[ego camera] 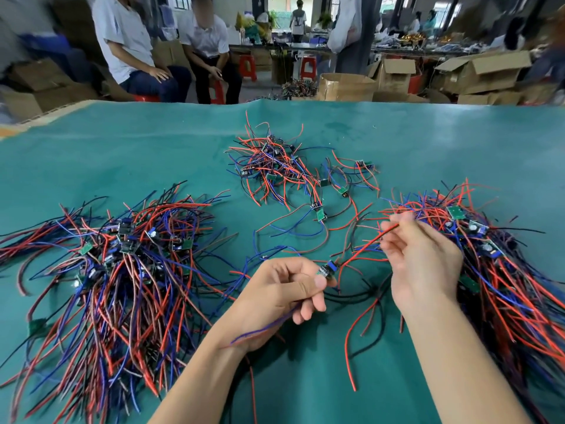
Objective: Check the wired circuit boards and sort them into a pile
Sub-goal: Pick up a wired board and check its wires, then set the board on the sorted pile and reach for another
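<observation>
My left hand (pixel 284 292) pinches a small wired circuit board (pixel 327 269) between thumb and fingers above the green mat. A blue wire trails back under that palm. My right hand (pixel 423 261) pinches the red and black wires (pixel 388 232) that run from this board, pulling them up and to the right. A large pile of wired boards (pixel 122 264) lies at the left. Another pile (pixel 495 258) lies at the right, partly behind my right hand. A smaller tangle (pixel 275 166) sits further back in the middle.
A few loose boards with wires (pixel 319 214) lie between the piles. The green mat (pixel 122 148) covers the table. Beyond its far edge two people sit on red stools (pixel 146 97), among cardboard boxes (pixel 345 85).
</observation>
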Demonstrator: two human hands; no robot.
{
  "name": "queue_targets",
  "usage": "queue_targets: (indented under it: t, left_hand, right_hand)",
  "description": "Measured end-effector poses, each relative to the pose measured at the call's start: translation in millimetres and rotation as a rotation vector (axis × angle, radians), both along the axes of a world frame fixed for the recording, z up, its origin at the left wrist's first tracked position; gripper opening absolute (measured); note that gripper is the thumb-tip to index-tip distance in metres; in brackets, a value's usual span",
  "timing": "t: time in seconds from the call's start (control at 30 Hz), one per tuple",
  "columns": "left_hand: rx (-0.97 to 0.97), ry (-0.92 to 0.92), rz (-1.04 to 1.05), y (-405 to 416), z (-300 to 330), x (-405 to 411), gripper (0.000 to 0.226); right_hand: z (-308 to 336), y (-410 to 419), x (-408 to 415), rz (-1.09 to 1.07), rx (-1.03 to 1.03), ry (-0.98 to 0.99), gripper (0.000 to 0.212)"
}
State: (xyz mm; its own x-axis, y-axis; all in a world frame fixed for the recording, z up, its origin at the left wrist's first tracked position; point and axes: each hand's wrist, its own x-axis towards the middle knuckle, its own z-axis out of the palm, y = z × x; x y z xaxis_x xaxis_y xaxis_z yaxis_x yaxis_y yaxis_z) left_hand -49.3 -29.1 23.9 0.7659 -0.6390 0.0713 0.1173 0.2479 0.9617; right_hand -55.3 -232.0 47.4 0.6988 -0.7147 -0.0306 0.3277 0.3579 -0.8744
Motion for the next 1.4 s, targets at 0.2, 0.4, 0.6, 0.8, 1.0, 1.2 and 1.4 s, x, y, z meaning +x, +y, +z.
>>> queue_targets:
  t: [0.2, 0.4, 0.6, 0.8, 1.0, 1.2, 1.4]
  left_hand:
    - [-0.157, 0.168, 0.131, 1.2, -3.2, 8.3, 0.018]
    - [-0.044, 0.097, 0.137, 2.2, -3.7, 5.9, 0.014]
    - [0.094, 0.021, 0.197, -0.6, -4.0, 4.6, 0.026]
    - [0.118, 0.001, 0.072, 0.2, 0.7, 2.0, 0.016]
    - [0.119, 0.007, -0.012, -1.0, 3.2, -1.9, 0.018]
    - [0.056, 0.068, -0.112, -0.2, 3.0, -2.4, 0.018]
    - [0.0, 0.139, -0.105, -4.5, -0.3, -3.2, 0.017]
  right_hand:
    - [0.8, 22.1, -13.8, 0.134, 0.075, -0.037, 0.033]
    - [-18.1, 57.2, -20.4, 0.596, -0.467, 0.052, 0.02]
    - [-12.6, 42.4, -24.1, 0.605, -0.57, 0.031, 0.005]
    - [-10.6, 40.1, -19.5, 0.45, -0.436, 0.112, 0.01]
    - [4.9, 25.0, -11.8, 0.327, -0.181, 0.153, 0.018]
    - [70.1, 25.2, -0.1, 0.148, -0.133, -0.001, 0.032]
    - [129.3, 125.0, 33.0, 0.495, -0.395, -0.068, 0.019]
